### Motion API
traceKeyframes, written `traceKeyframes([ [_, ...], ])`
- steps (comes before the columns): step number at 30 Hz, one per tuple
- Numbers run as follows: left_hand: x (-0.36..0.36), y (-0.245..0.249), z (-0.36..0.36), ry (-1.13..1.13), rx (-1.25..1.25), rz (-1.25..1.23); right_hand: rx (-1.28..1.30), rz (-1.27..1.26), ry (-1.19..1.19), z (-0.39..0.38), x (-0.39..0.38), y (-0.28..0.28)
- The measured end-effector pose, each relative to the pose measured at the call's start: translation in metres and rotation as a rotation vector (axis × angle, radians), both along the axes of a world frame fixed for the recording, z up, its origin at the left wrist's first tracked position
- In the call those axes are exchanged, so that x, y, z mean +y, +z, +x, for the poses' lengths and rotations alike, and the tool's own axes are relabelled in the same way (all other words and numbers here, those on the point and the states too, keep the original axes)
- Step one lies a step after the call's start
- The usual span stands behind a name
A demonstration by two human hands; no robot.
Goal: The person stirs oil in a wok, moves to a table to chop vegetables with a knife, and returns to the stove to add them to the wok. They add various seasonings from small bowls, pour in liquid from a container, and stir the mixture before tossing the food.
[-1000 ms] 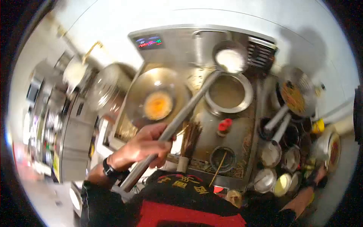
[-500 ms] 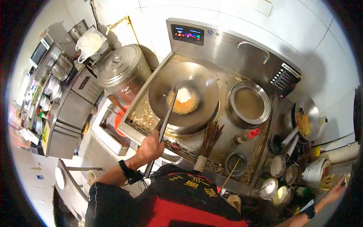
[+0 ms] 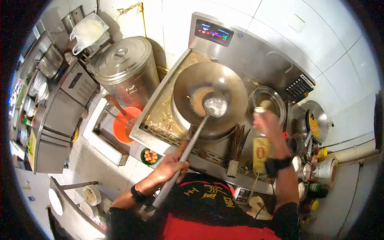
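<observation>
My left hand (image 3: 170, 168) is closed round the long handle of a steel ladle (image 3: 216, 105). The ladle's bowl, holding something white, hangs over the wok (image 3: 234, 92), where a little brownish liquid lies at the bottom. To the right of the wok, my right hand (image 3: 269, 126) is wrapped round the neck of a bottle (image 3: 261, 154) with a yellow label. The bottle is held near my apron, partly over a metal pot (image 3: 280, 104). A bundle brush (image 3: 233, 166) with dark bristles stands between wok and bottle.
A large lidded steel pot (image 3: 129, 66) stands left of the stove. Below it are an orange bucket (image 3: 122, 128) and a green basket of eggs (image 3: 149, 156). At the right are a perforated strainer (image 3: 323, 120) and several seasoning containers.
My right hand has come in from the far right and now holds the bottle. The ladle's bowl has turned up with white content in it, and the view has shifted.
</observation>
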State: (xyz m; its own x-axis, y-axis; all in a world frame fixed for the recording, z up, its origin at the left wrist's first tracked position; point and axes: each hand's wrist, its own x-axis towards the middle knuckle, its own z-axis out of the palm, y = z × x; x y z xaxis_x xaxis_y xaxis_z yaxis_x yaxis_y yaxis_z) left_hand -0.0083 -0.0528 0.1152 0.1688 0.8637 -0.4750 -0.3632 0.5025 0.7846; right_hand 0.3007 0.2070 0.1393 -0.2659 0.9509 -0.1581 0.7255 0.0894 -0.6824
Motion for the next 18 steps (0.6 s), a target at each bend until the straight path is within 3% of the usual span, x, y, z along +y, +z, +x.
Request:
traceKeyframes([
  [2, -0.008, -0.004, -0.01, -0.04, -0.013, -0.011, 0.01, 0.067, 0.19, -0.04, 0.005, -0.056],
  [3, -0.011, -0.009, -0.014, -0.039, -0.029, -0.013, -0.025, 0.004, 0.158, -0.066, -0.004, -0.06],
  [4, -0.015, -0.013, -0.018, -0.059, -0.024, 0.002, -0.345, 0.106, 0.207, -0.084, -0.005, -0.063],
  [8, -0.021, -0.013, -0.037, -0.104, 0.02, 0.017, -0.474, 0.077, 0.308, -0.115, -0.002, -0.104],
  [14, -0.022, -0.026, -0.06, -0.133, 0.029, 0.016, -0.627, 0.07, 0.34, -0.137, -0.001, -0.104],
  [16, -0.021, -0.032, -0.065, -0.135, -0.044, 0.033, -0.62, -0.053, 0.322, -0.142, 0.001, -0.093],
  [18, -0.019, -0.031, -0.069, -0.14, -0.061, 0.038, -0.609, 0.049, 0.328, -0.134, 0.01, -0.111],
])
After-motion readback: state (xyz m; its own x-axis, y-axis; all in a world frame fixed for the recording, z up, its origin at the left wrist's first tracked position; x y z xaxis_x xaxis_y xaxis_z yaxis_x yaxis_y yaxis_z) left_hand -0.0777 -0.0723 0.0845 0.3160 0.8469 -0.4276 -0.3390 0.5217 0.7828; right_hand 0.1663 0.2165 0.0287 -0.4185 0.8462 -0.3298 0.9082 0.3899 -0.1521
